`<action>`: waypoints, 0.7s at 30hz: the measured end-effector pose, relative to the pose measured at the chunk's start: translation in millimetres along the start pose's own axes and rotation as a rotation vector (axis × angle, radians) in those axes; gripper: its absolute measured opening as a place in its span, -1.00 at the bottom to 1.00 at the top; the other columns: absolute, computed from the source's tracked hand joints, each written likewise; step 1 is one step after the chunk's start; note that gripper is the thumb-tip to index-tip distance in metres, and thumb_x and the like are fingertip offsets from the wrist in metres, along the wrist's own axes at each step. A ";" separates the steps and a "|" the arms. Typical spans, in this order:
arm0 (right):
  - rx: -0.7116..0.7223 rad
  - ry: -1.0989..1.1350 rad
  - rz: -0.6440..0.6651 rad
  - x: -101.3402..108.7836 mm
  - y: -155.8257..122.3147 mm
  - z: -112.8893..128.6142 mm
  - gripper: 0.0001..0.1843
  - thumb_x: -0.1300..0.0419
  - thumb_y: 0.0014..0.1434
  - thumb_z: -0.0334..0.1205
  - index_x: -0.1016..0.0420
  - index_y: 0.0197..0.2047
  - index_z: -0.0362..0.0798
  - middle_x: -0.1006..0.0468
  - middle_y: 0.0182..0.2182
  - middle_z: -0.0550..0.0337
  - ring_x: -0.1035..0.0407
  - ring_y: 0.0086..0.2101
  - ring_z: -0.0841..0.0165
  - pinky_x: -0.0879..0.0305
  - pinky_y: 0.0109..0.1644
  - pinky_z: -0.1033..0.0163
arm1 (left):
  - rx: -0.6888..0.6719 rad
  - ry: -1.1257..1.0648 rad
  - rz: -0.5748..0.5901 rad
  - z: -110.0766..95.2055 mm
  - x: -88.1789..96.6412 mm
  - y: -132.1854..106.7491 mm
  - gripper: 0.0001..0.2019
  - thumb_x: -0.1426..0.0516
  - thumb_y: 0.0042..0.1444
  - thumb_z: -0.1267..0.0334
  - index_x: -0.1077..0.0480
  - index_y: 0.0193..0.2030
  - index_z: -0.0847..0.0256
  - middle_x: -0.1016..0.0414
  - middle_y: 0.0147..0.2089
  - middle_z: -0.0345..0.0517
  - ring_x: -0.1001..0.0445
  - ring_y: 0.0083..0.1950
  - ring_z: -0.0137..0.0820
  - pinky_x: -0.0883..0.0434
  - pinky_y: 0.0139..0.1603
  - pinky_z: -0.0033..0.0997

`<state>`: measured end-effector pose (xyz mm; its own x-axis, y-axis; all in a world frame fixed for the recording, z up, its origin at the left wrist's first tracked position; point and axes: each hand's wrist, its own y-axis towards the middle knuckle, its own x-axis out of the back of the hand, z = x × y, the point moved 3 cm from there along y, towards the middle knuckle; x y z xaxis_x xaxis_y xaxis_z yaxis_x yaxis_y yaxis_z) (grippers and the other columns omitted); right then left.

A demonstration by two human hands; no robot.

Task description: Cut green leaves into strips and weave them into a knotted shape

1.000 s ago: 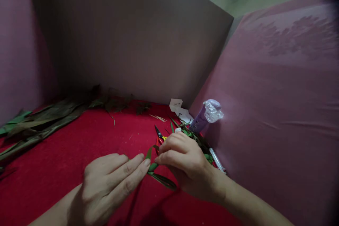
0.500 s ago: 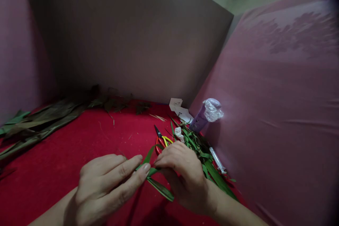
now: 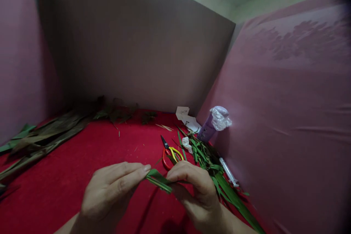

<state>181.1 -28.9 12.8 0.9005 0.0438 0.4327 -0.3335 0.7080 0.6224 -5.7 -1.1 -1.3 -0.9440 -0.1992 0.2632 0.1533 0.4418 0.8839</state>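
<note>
A folded strip of green leaf (image 3: 159, 180) spans the gap between my two hands, low in the middle of the view. My left hand (image 3: 113, 188) pinches its left end between thumb and fingers. At the other end, my right hand (image 3: 196, 188) grips the leaf with bent fingers; part of the strip disappears behind them. Just beyond my right hand lie scissors (image 3: 170, 152) with one red and one yellow handle, their dark blades pointing away.
Cut green leaves (image 3: 204, 157) are heaped at the right, beside a syringe (image 3: 229, 172), crumpled white tissue (image 3: 187, 144) and a purple container (image 3: 207, 129) topped with clear plastic. White papers (image 3: 189, 121) and thin sticks (image 3: 164, 127) lie behind. Long dry leaves (image 3: 46, 140) cover the left side of the red cloth (image 3: 109, 142).
The leaf's folded end, which hung down toward my right palm, now lies closer between my hands. My left fingers have drawn together, and my right hand has dropped slightly in view.
</note>
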 end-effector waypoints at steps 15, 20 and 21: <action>-0.074 -0.012 -0.033 0.6 5.5 -9.0 -0.92 -0.11 0.12 -0.40 -0.41 -0.34 -0.09 -0.44 -0.48 0.18 -0.32 -0.44 0.40 -0.24 -0.36 0.31 | 0.222 -0.190 -0.178 14.7 -1.6 -8.4 -0.69 -0.16 -0.03 0.48 -0.46 -0.17 0.00 -0.60 -0.34 -0.33 -0.52 -0.46 -0.50 -0.48 -0.52 -0.63; -0.041 -0.009 -0.043 1.7 10.1 -9.5 -0.90 -0.09 0.15 -0.39 -0.42 -0.33 -0.09 -0.46 -0.46 0.16 -0.33 -0.44 0.38 -0.25 -0.34 0.28 | 0.147 -0.178 -0.157 10.7 1.5 -5.5 -0.70 -0.17 -0.03 0.47 -0.46 -0.16 0.04 -0.60 -0.36 -0.28 -0.52 -0.48 -0.48 -0.49 -0.50 -0.59; -0.023 -0.010 -0.048 1.4 12.7 -8.2 -0.90 -0.09 0.15 -0.39 -0.43 -0.32 -0.09 -0.47 -0.46 0.15 -0.33 -0.44 0.38 -0.25 -0.33 0.27 | 0.135 -0.176 -0.145 9.9 1.9 -5.1 -0.70 -0.16 -0.02 0.47 -0.45 -0.16 0.05 -0.59 -0.36 -0.28 -0.51 -0.49 -0.49 -0.49 -0.51 -0.58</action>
<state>180.4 -14.0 16.0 0.9123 0.0025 0.4095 -0.2837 0.7249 0.6277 -11.2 4.9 -9.1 -0.9913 -0.1188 0.0560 -0.0164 0.5350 0.8447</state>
